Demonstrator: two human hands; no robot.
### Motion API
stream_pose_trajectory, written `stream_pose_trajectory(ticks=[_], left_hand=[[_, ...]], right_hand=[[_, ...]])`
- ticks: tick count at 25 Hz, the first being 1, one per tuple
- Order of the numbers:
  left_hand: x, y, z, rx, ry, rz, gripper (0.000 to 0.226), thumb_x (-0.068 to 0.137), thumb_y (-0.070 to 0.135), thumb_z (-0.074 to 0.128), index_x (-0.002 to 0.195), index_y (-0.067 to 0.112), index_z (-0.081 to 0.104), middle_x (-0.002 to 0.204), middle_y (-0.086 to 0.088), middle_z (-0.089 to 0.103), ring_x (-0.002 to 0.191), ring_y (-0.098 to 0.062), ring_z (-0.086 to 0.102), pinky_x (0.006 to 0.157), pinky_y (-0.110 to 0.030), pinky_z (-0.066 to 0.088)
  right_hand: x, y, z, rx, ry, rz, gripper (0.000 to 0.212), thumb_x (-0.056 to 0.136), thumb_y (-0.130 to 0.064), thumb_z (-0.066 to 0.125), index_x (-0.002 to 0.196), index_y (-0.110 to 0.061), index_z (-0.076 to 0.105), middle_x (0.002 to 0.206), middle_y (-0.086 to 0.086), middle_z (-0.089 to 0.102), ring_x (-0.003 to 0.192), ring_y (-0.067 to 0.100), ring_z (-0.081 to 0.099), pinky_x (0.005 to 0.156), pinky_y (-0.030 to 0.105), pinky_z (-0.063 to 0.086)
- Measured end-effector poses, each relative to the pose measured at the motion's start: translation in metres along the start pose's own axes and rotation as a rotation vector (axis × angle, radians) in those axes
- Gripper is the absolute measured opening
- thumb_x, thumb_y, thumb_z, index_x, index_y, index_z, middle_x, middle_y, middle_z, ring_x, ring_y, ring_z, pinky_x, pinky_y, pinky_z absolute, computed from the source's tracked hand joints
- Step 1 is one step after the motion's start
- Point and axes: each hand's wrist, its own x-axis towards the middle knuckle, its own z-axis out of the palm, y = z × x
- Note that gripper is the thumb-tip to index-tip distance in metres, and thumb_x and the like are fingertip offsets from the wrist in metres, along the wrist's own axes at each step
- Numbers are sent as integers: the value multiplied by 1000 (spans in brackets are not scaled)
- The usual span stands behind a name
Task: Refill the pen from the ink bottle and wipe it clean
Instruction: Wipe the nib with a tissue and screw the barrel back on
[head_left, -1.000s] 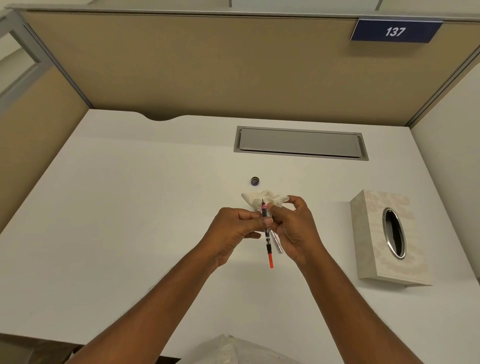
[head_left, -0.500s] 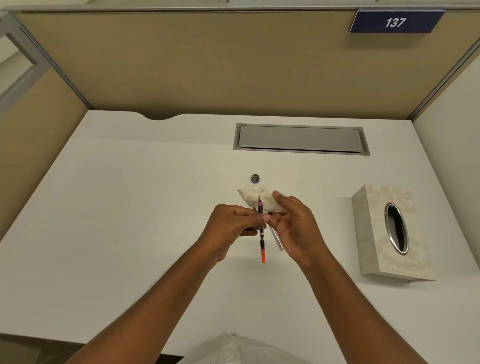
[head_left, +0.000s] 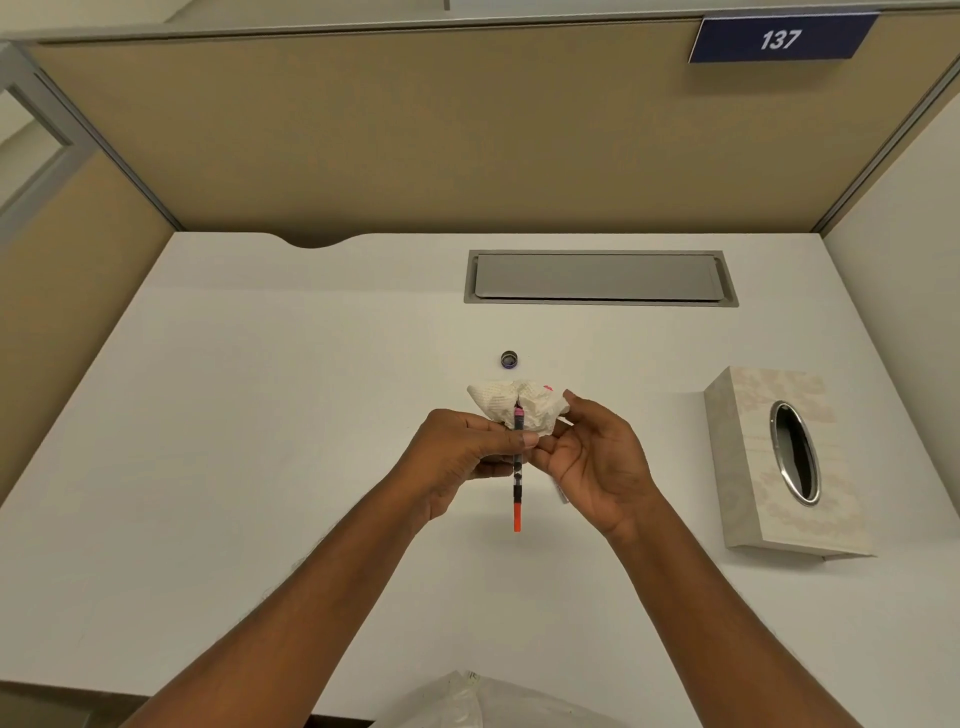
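My left hand (head_left: 457, 457) pinches a thin pen (head_left: 517, 499) near its middle and holds it upright above the white desk (head_left: 260, 467). The pen's orange end points toward me and its pink tip points away. The tip rests against a crumpled white tissue (head_left: 498, 402), which my right hand (head_left: 602, 467) holds between thumb and fingers. A pale silvery pen part (head_left: 562, 493) shows faintly under my right palm. A small round dark ink bottle (head_left: 509, 359) with a purple tint stands on the desk just beyond the tissue.
A pale patterned tissue box (head_left: 753, 467) with an oval opening lies at the right. A grey cable hatch (head_left: 597, 278) is set into the desk's far side. Beige partition walls close in the desk on three sides. A clear plastic bag (head_left: 483, 701) shows at the near edge.
My right fingers have come off the pen's shaft and spread, now holding the tissue at the pen's tip. The pen has shifted slightly left in my left hand.
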Motion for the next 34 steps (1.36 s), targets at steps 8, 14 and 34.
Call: stream_pose_trajectory(ticks=[8, 14, 34], left_hand=[[1, 2, -1, 15, -117, -69, 22, 70, 9, 75, 85, -7, 70, 76, -18, 70, 76, -27, 68, 73, -33, 59], [-1, 6, -1, 39, -217, -96, 9, 72, 10, 72, 78, 3, 74, 73, -13, 70, 76, -25, 67, 76, -32, 58], [5, -1, 3, 2, -211, -119, 7, 77, 2, 67, 72, 3, 72, 65, -7, 72, 64, -17, 69, 67, -27, 59]], right_hand=[[-4, 1, -11, -179, -97, 35, 63, 58, -19, 88, 107, -1, 52, 127, 32, 53, 114, 41, 53, 101, 56, 37], [-11, -1, 0, -240, -138, 34, 23, 77, -10, 60, 90, -16, 78, 102, 5, 74, 95, 18, 70, 79, 32, 58], [3, 2, -15, -303, 46, 121, 26, 89, 5, 49, 93, -2, 73, 92, 15, 73, 82, 27, 65, 86, 47, 49]])
